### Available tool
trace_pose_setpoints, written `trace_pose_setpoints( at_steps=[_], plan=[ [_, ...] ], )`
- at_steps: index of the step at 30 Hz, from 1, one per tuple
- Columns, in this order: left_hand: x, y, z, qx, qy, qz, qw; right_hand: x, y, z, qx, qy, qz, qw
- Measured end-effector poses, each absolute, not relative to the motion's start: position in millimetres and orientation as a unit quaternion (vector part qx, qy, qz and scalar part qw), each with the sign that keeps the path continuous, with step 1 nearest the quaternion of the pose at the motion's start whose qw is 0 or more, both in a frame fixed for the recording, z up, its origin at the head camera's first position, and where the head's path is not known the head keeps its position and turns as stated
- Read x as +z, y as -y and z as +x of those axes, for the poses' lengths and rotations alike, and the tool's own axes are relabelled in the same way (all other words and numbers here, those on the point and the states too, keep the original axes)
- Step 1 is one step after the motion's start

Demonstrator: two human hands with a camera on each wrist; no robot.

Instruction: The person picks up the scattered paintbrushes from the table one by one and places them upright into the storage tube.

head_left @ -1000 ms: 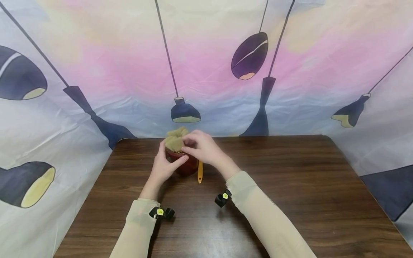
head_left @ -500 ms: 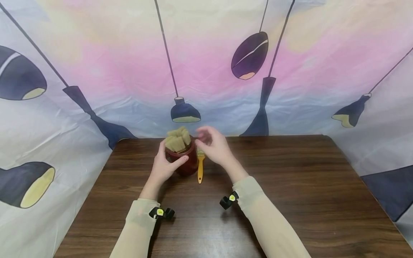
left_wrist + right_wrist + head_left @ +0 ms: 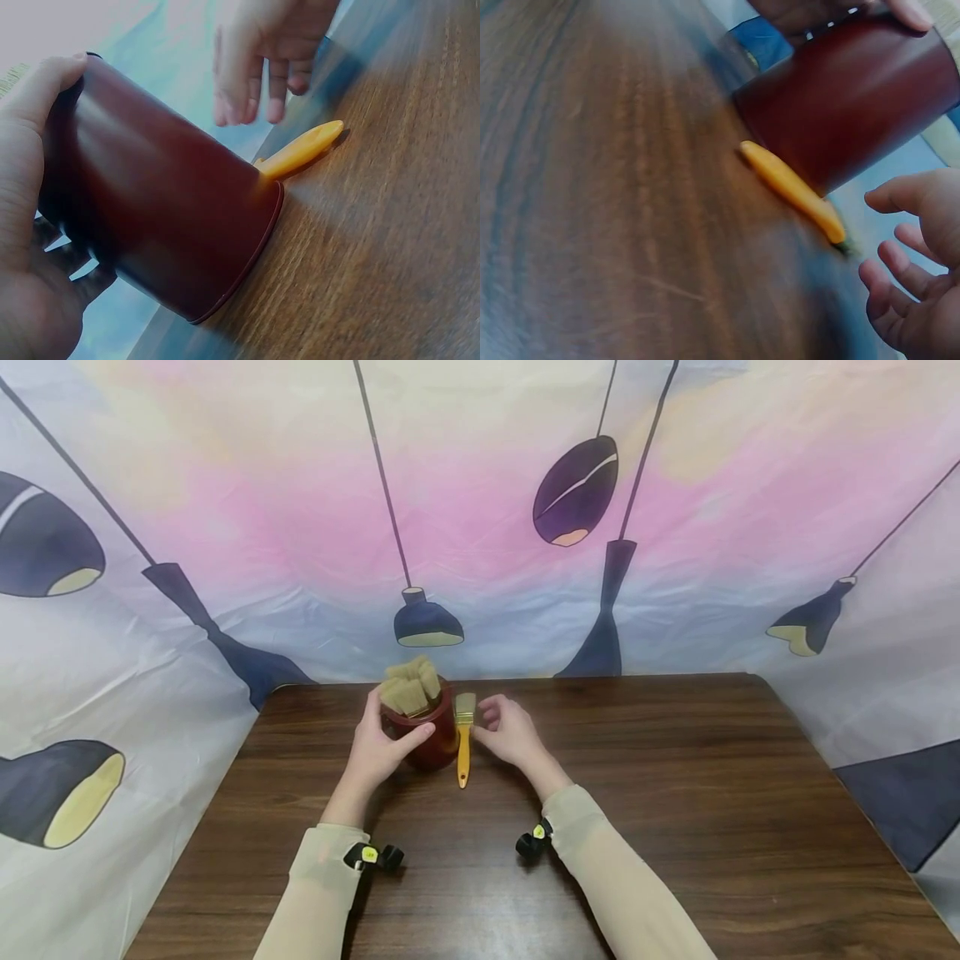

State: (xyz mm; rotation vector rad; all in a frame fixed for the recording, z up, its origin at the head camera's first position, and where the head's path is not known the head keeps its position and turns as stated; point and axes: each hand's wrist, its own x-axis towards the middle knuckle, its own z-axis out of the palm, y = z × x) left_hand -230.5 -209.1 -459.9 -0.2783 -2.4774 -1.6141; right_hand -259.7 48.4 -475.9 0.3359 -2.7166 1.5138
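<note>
My left hand (image 3: 373, 750) grips a dark red cylindrical cup (image 3: 437, 737) near its rim, thumb across the front. Several paintbrushes (image 3: 408, 692) stand in the cup, pale bristles up. Beside it, on the right, one paintbrush (image 3: 463, 742) with a yellow handle lies on the table, bristles pointing away from me. My right hand (image 3: 513, 735) hovers just right of its bristle end, holding nothing. In the right wrist view, the fingers of that hand (image 3: 922, 289) are spread and loosely bent. The left wrist view shows the yellow handle (image 3: 304, 152) sticking out from behind the cup's base.
The brown wooden table (image 3: 675, 827) extends to both sides and toward me. Behind its far edge hangs a pastel cloth (image 3: 495, 568) printed with dark lamps. Black wrist cameras (image 3: 534, 842) are strapped at both cuffs.
My right hand has drawn away from the brushes in the cup, moving right and down toward the lying paintbrush, which is now fully uncovered. The left hand keeps its grip on the cup.
</note>
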Motion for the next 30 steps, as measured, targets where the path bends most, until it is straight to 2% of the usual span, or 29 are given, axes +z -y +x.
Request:
trace_pose_setpoints(
  at_steps=[17,30],
  plan=[
    [-458,215,-230,-0.549,0.826,-0.091,0.088,-490,-34,-258,0.445,0.892,0.069,-0.030],
    [-457,213,-230,-0.560,0.819,-0.091,0.080,-487,-69,-260,0.441,0.893,0.065,-0.062]
  ],
)
